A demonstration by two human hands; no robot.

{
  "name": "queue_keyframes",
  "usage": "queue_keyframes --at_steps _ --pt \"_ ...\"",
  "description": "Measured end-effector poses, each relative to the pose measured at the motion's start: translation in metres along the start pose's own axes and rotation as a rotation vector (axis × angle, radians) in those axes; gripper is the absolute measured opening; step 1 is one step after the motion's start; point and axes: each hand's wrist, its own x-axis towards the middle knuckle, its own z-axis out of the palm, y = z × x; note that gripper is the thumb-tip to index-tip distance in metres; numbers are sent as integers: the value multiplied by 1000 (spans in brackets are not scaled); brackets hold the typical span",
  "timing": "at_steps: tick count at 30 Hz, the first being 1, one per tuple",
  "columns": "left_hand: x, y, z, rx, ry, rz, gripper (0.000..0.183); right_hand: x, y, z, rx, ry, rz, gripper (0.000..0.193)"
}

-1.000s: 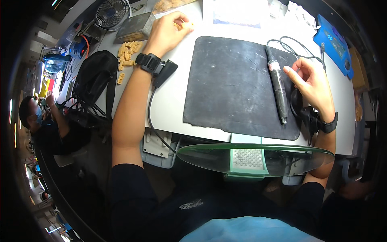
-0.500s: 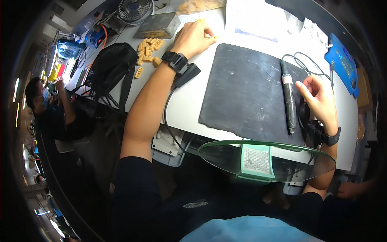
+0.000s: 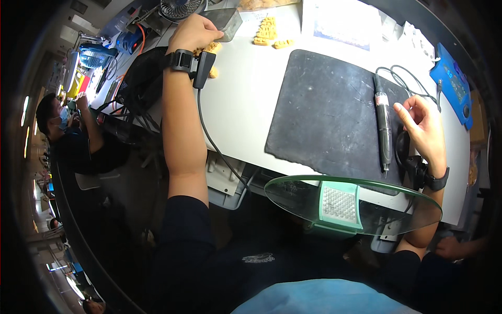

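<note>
Tan moulded pieces (image 3: 266, 30) lie in a compact group on the white surface (image 3: 240, 104), up beyond the black mat (image 3: 329, 115), with a short bar-like piece (image 3: 284, 44) just beside their lower right end. A second lot of the same kind, partly hidden, shows beside and below the left hand (image 3: 194, 34), near the grey rectangular block (image 3: 226, 23). Of the two hands, the left is turned back-up with its fingers bent and drawn close; whether anything is pinched between the fingertips cannot be told. A black strap (image 3: 181, 60) circles that wrist, and a black module (image 3: 201, 70) with a cable is attached beside it. The right hand (image 3: 426, 128) is at the mat's right edge, fingers loosely curled, thumb standing apart from them, nothing visible in the grasp. Just left of it, a dark rotary handpiece (image 3: 384, 125) lies lengthwise on the mat, tip toward the wearer, its cord looping near the blue control unit (image 3: 451, 86). A green-edged oval lens (image 3: 287, 196) is tilted in front of the wearer's torso, below the mat. At far left, a masked co-worker (image 3: 68, 136) sits with one hand raised.
</note>
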Motion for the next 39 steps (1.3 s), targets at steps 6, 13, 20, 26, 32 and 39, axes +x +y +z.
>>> queue_keyframes --at_steps 6,13,20,26,32,39 --pt "3 3 7 41 -93 -39 25 -1 -2 -1 5 7 -1 28" --pt "3 4 12 82 -17 -62 21 -3 -2 -6 -6 11 -1 28" --pt "0 5 17 82 -52 -105 19 -4 -2 -10 7 -5 7 30" --pt "-4 8 20 58 -16 -46 26 -4 -3 -10 14 12 -18 30" --pt "-13 27 16 88 -141 -60 27 -4 -3 -8 -6 20 -11 30" --pt "-13 29 21 72 -195 54 26 -5 0 -9 -37 34 -4 31"
